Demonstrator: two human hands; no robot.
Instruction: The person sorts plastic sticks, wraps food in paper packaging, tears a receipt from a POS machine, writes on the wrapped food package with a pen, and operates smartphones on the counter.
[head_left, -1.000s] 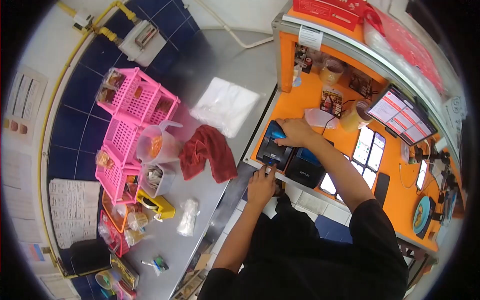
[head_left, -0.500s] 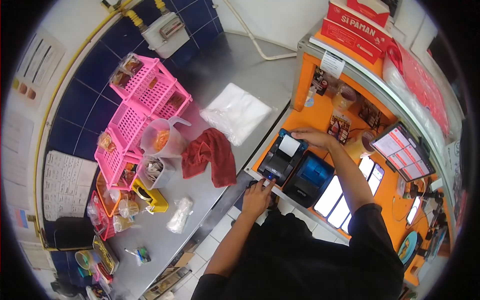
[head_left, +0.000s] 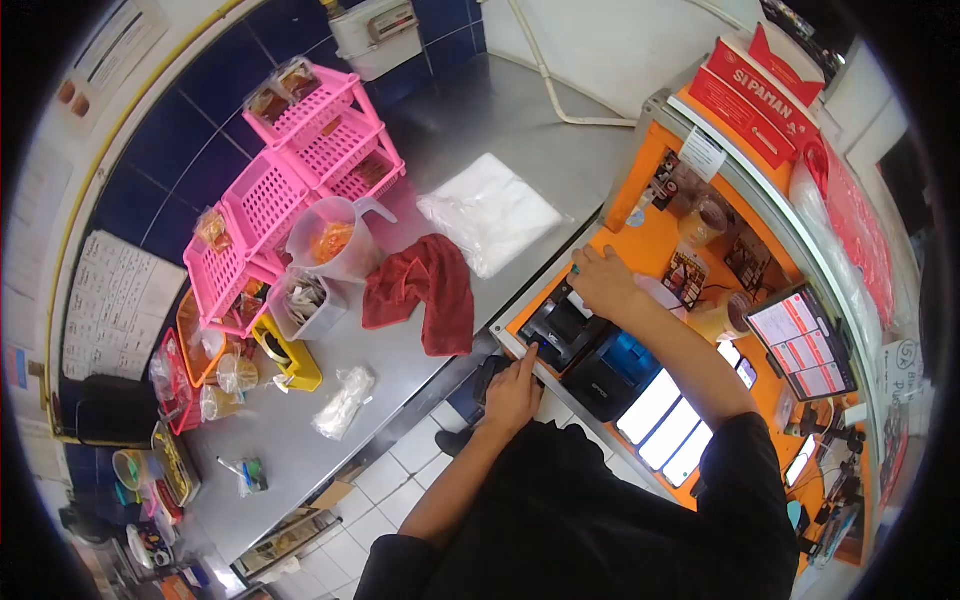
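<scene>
My left hand (head_left: 514, 396) is at the front of a black receipt printer (head_left: 556, 328), index finger stretched out to its front edge near a small blue light. Nothing is held in it. My right hand (head_left: 603, 284) lies over the printer's far end, fingers spread and slightly bent, hiding most of the lid there. A bit of the white paper roll (head_left: 578, 304) shows beneath it. Beside this printer stands a second black printer (head_left: 598, 388) with a blue top. Several lit phones (head_left: 652, 404) lie to its right on the orange counter (head_left: 650, 232).
A tablet (head_left: 803, 340) stands at the right. On the steel table (head_left: 400, 400) are a red cloth (head_left: 425, 290), white plastic bags (head_left: 488, 212), a measuring jug (head_left: 335, 240) and pink baskets (head_left: 265, 200). A red box (head_left: 755, 105) sits on the shelf above.
My right hand has moved from the side edge of the printer's raised lid to over its top, covering much of the paper roll. My left hand stays at the printer's front. The view has shifted.
</scene>
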